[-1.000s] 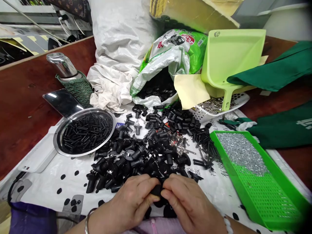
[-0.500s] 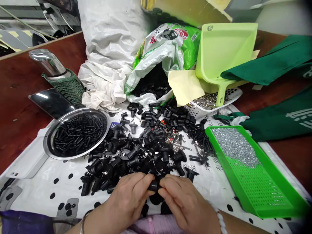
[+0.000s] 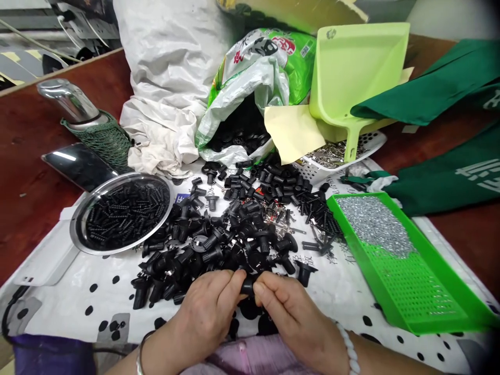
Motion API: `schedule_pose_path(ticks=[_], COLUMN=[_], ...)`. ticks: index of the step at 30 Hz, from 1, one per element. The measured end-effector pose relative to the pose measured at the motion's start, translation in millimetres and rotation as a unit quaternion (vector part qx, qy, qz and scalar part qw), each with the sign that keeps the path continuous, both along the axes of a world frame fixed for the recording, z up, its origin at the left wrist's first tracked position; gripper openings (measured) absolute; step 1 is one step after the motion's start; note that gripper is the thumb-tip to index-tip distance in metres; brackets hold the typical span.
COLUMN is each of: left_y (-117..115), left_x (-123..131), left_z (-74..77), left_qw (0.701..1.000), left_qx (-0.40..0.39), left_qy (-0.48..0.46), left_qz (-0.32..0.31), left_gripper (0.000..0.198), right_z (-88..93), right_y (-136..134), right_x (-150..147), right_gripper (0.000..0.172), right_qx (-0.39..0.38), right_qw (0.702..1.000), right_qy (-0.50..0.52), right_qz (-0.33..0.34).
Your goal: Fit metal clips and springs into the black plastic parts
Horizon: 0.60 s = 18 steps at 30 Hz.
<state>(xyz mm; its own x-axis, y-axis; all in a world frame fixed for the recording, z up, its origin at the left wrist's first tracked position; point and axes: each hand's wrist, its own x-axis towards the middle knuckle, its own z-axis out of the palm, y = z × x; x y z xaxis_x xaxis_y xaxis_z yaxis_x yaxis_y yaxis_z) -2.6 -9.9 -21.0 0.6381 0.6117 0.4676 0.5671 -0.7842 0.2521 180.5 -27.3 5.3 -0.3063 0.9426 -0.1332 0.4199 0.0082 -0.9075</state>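
Note:
Between both hands, close to the front of the table, is a small black plastic cylindrical part (image 3: 247,286). My left hand (image 3: 213,302) is closed on its left side, fingers bent around it. Thumb and fingers of my right hand (image 3: 287,307) pinch the same part from the right. The fingers hide most of it. Just beyond the hands lies a heap of black flanged plastic sockets (image 3: 219,245). Short black sleeves (image 3: 269,179) are piled farther back, with small metal pieces (image 3: 279,216) and black ribbed parts (image 3: 322,213) beside them.
A steel bowl (image 3: 74,229) of black ribbed parts sits on a white scale (image 3: 49,263) at left. A green tray (image 3: 422,291) with small silver pieces lies at right. Behind are an open bag (image 3: 222,109), a dustpan (image 3: 363,73), a white basket (image 3: 312,174) and a phone (image 3: 78,164).
The right fingers have tightened into a closer pinch on the black part, and the right hand is turned slightly. The whole view has shifted a little; the piles look the same.

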Motion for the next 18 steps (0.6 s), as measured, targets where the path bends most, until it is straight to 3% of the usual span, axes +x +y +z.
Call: schedule_pose_path(ticks=[3, 6, 10, 13, 14, 16, 18], left_y=[2, 2, 2, 3, 3, 4, 4], left_x=[1, 2, 4, 7, 7, 9, 9], left_z=[-1.5, 0.4, 9.7, 17.0, 18.5, 19.4, 18.5], left_qw=[1.000, 0.996, 0.961, 0.929, 0.923, 0.916, 0.916], left_qx=[0.013, -0.063, -0.211, -0.263, -0.270, -0.275, -0.276], left_qy=[-0.013, -0.060, -0.179, -0.258, -0.275, -0.290, -0.289], left_qz=[-0.002, -0.004, 0.006, 0.021, 0.014, -0.009, -0.024], left_gripper=[0.030, 0.028, 0.023, 0.016, 0.016, 0.019, 0.021], right_z=[-0.2, 6.8, 18.9, 18.0, 15.8, 10.8, 6.8], right_y=[1, 5, 9, 9, 9, 9, 8], right_x=[0, 0, 3, 4, 3, 0, -4], right_gripper=[0.038, 0.040, 0.037, 0.014, 0.019, 0.029, 0.025], right_qx=[-0.056, -0.055, 0.046, 0.177, 0.208, 0.218, 0.175], right_qw=[0.998, 0.998, 0.998, 0.984, 0.977, 0.974, 0.979], right_qy=[0.016, 0.029, 0.035, 0.030, 0.033, 0.057, 0.104], right_qz=[-0.011, 0.001, 0.018, -0.008, -0.013, -0.012, -0.009])
